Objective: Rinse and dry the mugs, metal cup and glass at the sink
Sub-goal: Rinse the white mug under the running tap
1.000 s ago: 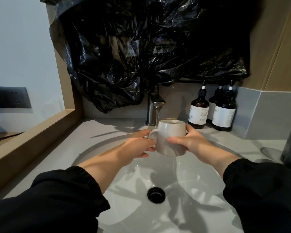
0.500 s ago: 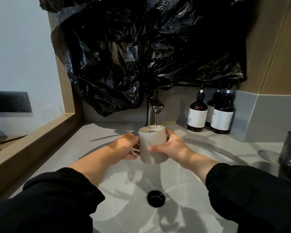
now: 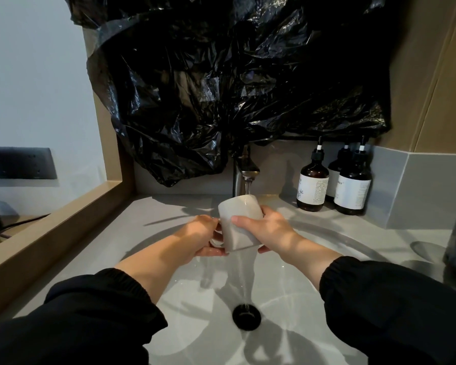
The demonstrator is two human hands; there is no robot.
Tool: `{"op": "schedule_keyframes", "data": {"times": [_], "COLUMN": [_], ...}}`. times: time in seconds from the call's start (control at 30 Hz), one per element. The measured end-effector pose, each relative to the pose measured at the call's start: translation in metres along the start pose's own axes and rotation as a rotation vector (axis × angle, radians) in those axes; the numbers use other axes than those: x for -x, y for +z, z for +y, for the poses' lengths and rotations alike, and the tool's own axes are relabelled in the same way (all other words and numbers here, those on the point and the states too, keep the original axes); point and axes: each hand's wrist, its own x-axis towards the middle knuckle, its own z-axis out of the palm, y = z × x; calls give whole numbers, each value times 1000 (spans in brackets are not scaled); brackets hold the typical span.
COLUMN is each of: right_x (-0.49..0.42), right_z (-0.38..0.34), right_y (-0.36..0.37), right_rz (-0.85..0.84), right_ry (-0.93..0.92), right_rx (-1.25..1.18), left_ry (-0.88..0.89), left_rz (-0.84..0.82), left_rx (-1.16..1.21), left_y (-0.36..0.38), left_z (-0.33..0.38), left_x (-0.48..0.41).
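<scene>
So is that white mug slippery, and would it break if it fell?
Probably slippery: water from the metal tap runs over the pale ceramic mug, and both the left hand and right hand hold it. Likely breakable: it looks ceramic, over a hard white sink.

Grey vanity nook with its mirror space masked in black plastic.

Crumpled black plastic sheeting (image 3: 221, 88) covers the wall from 11 to 1 o'clock, hanging down to just above a brushed-metal tap (image 3: 241, 177). A pale plain wall (image 3: 32, 88) fills 10 o'clock, with a dark socket panel (image 3: 20, 163) at 9 o'clock above a tan wooden ledge (image 3: 50, 233). Tan wood panelling (image 3: 432, 75) stands at 2 o'clock over a grey tiled upstand (image 3: 432, 188). Three brown pump bottles (image 3: 312, 191) sit at 3 o'clock on the grey countertop (image 3: 153, 227), which surrounds a white sink (image 3: 200, 325) with a black drain (image 3: 246, 314) at 6 o'clock. The light is hard, throwing the bottles' shadows leftward.
</scene>
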Motion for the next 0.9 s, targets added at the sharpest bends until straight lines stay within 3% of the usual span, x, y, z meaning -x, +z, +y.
{"op": "schedule_keyframes", "data": {"times": [0.37, 0.9], "right_x": [-7, -7], "right_z": [9, -4], "right_y": [-11, 10], "right_rz": [11, 21], "right_ry": [150, 10], "right_rx": [-200, -85], "left_ry": [5, -99], "left_rz": [23, 205], "left_rx": [-29, -27], "left_y": [5, 3], "left_z": [1, 0], "left_x": [-3, -15]}}
